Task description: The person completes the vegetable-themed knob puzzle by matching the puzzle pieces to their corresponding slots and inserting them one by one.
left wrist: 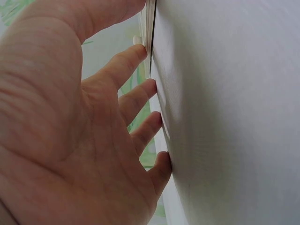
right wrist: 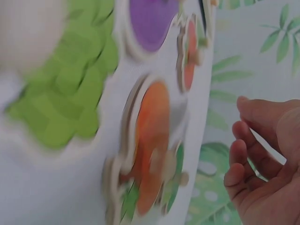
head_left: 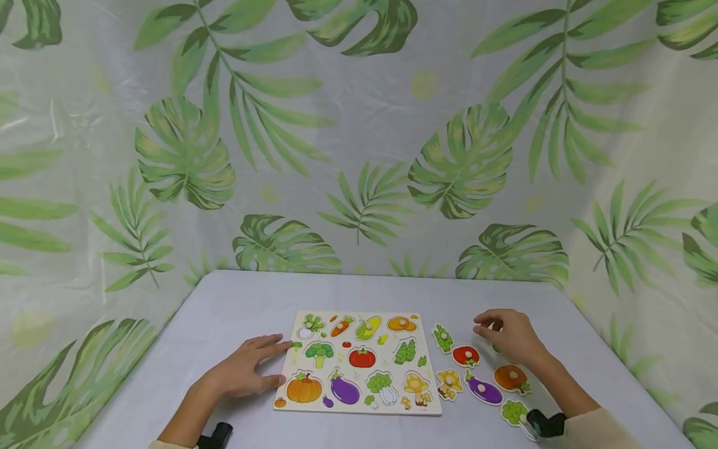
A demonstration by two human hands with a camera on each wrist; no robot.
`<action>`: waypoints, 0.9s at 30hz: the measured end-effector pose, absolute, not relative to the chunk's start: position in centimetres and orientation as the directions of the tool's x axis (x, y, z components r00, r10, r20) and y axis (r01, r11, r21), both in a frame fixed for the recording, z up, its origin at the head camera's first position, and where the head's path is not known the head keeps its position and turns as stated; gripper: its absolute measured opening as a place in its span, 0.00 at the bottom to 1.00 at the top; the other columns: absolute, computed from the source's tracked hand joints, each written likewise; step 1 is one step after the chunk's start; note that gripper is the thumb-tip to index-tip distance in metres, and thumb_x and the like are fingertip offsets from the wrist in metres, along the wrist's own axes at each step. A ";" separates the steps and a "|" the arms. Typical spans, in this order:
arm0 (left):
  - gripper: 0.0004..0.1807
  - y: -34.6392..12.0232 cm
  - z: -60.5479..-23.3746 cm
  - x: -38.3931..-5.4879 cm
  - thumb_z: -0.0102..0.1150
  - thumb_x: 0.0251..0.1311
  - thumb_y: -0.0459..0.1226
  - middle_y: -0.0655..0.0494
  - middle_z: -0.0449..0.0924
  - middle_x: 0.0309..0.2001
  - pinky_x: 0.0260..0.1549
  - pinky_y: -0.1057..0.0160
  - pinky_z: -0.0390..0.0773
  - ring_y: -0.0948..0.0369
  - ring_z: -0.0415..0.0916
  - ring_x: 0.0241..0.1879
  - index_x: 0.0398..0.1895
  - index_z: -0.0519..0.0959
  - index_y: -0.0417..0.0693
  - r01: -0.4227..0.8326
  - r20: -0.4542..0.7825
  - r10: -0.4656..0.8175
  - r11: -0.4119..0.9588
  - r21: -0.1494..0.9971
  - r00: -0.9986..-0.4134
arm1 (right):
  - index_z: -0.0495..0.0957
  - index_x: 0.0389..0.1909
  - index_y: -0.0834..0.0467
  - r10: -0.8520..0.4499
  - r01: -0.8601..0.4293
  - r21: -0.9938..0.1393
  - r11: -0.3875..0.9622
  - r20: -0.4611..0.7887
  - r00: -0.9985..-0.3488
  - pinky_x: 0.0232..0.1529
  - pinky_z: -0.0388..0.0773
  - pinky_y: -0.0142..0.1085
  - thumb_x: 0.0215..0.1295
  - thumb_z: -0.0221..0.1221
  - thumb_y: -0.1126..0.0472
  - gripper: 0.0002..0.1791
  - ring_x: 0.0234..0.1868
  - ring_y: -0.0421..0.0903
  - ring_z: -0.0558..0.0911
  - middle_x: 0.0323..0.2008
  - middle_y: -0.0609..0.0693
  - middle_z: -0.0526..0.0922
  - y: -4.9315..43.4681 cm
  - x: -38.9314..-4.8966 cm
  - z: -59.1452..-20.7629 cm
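Note:
My left hand (head_left: 242, 369) rests at the left edge of a flat vegetable puzzle board (head_left: 336, 408), fingers spread. In the left wrist view, the fingertips (left wrist: 149, 86) touch the board's edge and the white tabletop. My right hand (head_left: 513, 338) is raised over the loose puzzle pieces on the right, fingers loosely bent. Nothing shows between thumb and fingers in the right wrist view. Nearest it lie a mostly hidden green piece (right wrist: 176, 176), a pumpkin piece (head_left: 510, 378) and a tomato piece (head_left: 465, 356). Wooden knobs stick up from these pieces.
Other loose pieces lie right of the board: asparagus (head_left: 442, 338), mushrooms (head_left: 449, 384), an eggplant (head_left: 483, 388) and a leafy green vegetable (head_left: 515, 413), partly covered by the right wrist's black camera (head_left: 546, 424). A leaf-patterned curtain (head_left: 370, 137) hangs behind the white table (head_left: 247, 299).

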State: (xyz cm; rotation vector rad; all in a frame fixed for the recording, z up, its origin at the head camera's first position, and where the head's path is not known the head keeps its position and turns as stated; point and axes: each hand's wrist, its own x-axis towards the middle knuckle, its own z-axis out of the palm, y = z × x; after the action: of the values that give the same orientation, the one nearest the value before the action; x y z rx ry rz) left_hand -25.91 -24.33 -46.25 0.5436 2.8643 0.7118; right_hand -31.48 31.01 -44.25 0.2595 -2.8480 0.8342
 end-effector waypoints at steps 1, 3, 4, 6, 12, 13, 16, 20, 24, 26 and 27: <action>0.39 -24.3 -46.2 -25.9 0.66 0.58 0.56 0.45 0.63 0.78 0.69 0.24 0.57 0.36 0.55 0.77 0.74 0.72 0.56 0.313 -0.047 0.379 0.823 0.474 -0.924 | 0.87 0.48 0.59 -0.117 -0.205 -0.517 0.831 0.197 -0.973 0.26 0.75 0.29 0.66 0.69 0.58 0.13 0.34 0.45 0.75 0.36 0.49 0.84 31.4 -31.4 -44.3; 0.40 -24.4 -46.2 -26.0 0.66 0.58 0.56 0.45 0.63 0.78 0.69 0.25 0.57 0.36 0.55 0.77 0.74 0.72 0.56 0.314 -0.046 0.379 0.823 0.473 -0.924 | 0.87 0.48 0.60 -0.106 -0.191 -0.511 0.838 0.191 -0.976 0.25 0.75 0.29 0.66 0.69 0.58 0.14 0.34 0.45 0.75 0.36 0.49 0.84 32.1 -31.3 -44.4; 0.40 -24.4 -46.2 -26.0 0.66 0.58 0.56 0.45 0.63 0.78 0.69 0.24 0.57 0.36 0.55 0.77 0.74 0.72 0.56 0.313 -0.047 0.378 0.823 0.475 -0.924 | 0.87 0.48 0.60 -0.100 -0.184 -0.508 0.841 0.189 -0.977 0.26 0.75 0.29 0.66 0.69 0.57 0.14 0.34 0.46 0.75 0.36 0.49 0.84 32.4 -31.2 -44.4; 0.40 -24.3 -46.2 -26.0 0.66 0.58 0.56 0.44 0.63 0.78 0.69 0.25 0.57 0.36 0.55 0.77 0.74 0.72 0.56 0.311 -0.048 0.377 0.823 0.475 -0.925 | 0.87 0.48 0.60 -0.092 -0.174 -0.502 0.847 0.184 -0.979 0.26 0.75 0.28 0.66 0.69 0.57 0.14 0.35 0.46 0.75 0.36 0.50 0.85 33.1 -31.2 -44.5; 0.40 -24.4 -46.2 -26.0 0.66 0.58 0.56 0.45 0.63 0.78 0.69 0.24 0.57 0.36 0.55 0.77 0.74 0.72 0.57 0.307 -0.047 0.373 0.823 0.478 -0.927 | 0.86 0.48 0.61 -0.084 -0.155 -0.487 0.860 0.165 -0.983 0.27 0.75 0.28 0.65 0.70 0.55 0.17 0.35 0.46 0.76 0.35 0.50 0.84 34.8 -31.0 -45.0; 0.40 -24.4 -46.2 -26.0 0.66 0.58 0.56 0.45 0.63 0.78 0.69 0.24 0.57 0.36 0.55 0.77 0.74 0.72 0.57 0.307 -0.048 0.373 0.824 0.477 -0.927 | 0.86 0.49 0.62 -0.085 -0.154 -0.487 0.860 0.162 -0.983 0.27 0.75 0.28 0.65 0.70 0.55 0.17 0.35 0.46 0.76 0.35 0.50 0.83 35.1 -31.0 -45.1; 0.40 -24.4 -46.2 -26.0 0.66 0.58 0.56 0.45 0.63 0.78 0.69 0.24 0.57 0.36 0.55 0.77 0.74 0.72 0.57 0.306 -0.050 0.373 0.825 0.475 -0.927 | 0.86 0.49 0.62 -0.089 -0.154 -0.485 0.861 0.154 -0.984 0.26 0.74 0.29 0.64 0.71 0.53 0.19 0.35 0.46 0.76 0.34 0.49 0.82 35.7 -30.9 -45.3; 0.40 -24.4 -46.3 -26.0 0.66 0.58 0.56 0.46 0.63 0.78 0.69 0.24 0.58 0.36 0.55 0.77 0.74 0.72 0.57 0.307 -0.051 0.374 0.825 0.474 -0.926 | 0.86 0.49 0.62 -0.090 -0.149 -0.486 0.861 0.144 -0.986 0.27 0.74 0.29 0.63 0.71 0.52 0.20 0.35 0.45 0.77 0.33 0.48 0.82 36.3 -30.7 -45.5; 0.40 -24.3 -46.3 -26.0 0.67 0.58 0.56 0.46 0.63 0.78 0.69 0.24 0.57 0.37 0.55 0.77 0.74 0.72 0.58 0.305 -0.054 0.374 0.824 0.477 -0.926 | 0.86 0.48 0.62 -0.092 -0.143 -0.492 0.858 0.127 -0.988 0.28 0.74 0.30 0.63 0.71 0.52 0.20 0.35 0.45 0.78 0.32 0.48 0.82 36.8 -30.6 -45.8; 0.40 -24.3 -46.3 -25.9 0.67 0.58 0.56 0.46 0.63 0.78 0.69 0.24 0.57 0.37 0.55 0.77 0.74 0.72 0.58 0.304 -0.056 0.372 0.827 0.472 -0.927 | 0.86 0.48 0.61 -0.093 -0.135 -0.498 0.857 0.109 -0.990 0.28 0.74 0.30 0.63 0.71 0.52 0.19 0.35 0.44 0.78 0.32 0.47 0.81 37.0 -30.6 -46.1; 0.40 -24.3 -46.3 -25.9 0.67 0.58 0.56 0.47 0.63 0.78 0.69 0.24 0.57 0.37 0.55 0.77 0.74 0.72 0.58 0.301 -0.058 0.370 0.829 0.472 -0.927 | 0.86 0.48 0.60 -0.093 -0.129 -0.505 0.854 0.097 -0.991 0.28 0.74 0.30 0.63 0.71 0.52 0.18 0.35 0.44 0.78 0.32 0.47 0.81 37.1 -30.5 -46.2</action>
State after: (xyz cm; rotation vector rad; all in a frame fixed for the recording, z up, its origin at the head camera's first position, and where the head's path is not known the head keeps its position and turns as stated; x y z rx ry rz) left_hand -25.90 -24.28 -46.29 0.5283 2.8622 0.7016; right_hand -30.54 37.11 -46.16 0.1773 -2.9577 0.8129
